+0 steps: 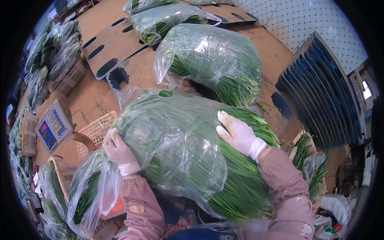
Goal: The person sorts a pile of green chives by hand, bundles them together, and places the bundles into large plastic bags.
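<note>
Before me lies a large clear plastic bag (183, 150) around a thick bundle of green chives (240, 192). The leaves stick out of the bag on the right. My left hand (118, 150), in a white glove, has its fingers curled on the plastic film at the bag's left end. My right hand (237, 133), gloved too, lies on the bundle near the bag's right edge with thumb and fingers spread. Its palm is hidden. Just beyond sits another bagged bundle of chives (213, 60), leaves showing at its lower right.
A digital scale display (54, 127) stands at the left by a plastic crate (97, 132). Bagged greens (57, 48) are piled farther back. Large ribbed blue sheets (321, 93) stand stacked at the right, above a basket of loose chives (312, 165). Boards with slots (100, 57) lie beyond the bags.
</note>
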Tool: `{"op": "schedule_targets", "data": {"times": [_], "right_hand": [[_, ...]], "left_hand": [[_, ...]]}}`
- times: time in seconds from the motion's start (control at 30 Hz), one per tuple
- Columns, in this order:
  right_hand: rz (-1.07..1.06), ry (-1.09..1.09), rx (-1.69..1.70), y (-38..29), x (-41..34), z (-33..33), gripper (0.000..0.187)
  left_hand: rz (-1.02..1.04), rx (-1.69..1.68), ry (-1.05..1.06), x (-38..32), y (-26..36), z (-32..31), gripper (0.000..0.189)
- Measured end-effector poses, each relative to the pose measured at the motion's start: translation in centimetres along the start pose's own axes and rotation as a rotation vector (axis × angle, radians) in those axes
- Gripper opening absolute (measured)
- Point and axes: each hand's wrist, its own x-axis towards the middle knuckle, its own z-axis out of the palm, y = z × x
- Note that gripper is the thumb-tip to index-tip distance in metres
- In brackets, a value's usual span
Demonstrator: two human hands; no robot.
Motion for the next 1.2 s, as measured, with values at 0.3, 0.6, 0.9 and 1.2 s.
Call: {"op": "schedule_targets", "data": {"times": [0.3,0.6,0.9,1.2], "right_hand": [[0.311,-0.306,0.373,0.8,2.8,-3.1,0.040],[0.315,-0.159,0.105,12.9,14.9,4.7,0.033],[0.471,-0.276,0.275,10.6,15.4,6.7,0.025],[0.460,-0.438,0.018,9.9,17.1,7.2,0.056]], "left_hand": [[0.611,-0.121,-0.275,-4.5,10.4,0.9,0.024],[0.550,0.158,-0.609,-7.4,10.5,4.7,0.007],[0.542,0.141,-0.679,-6.4,10.1,5.0,0.005],[0.551,0.191,-0.693,-6.5,10.3,4.8,0.009]]}}
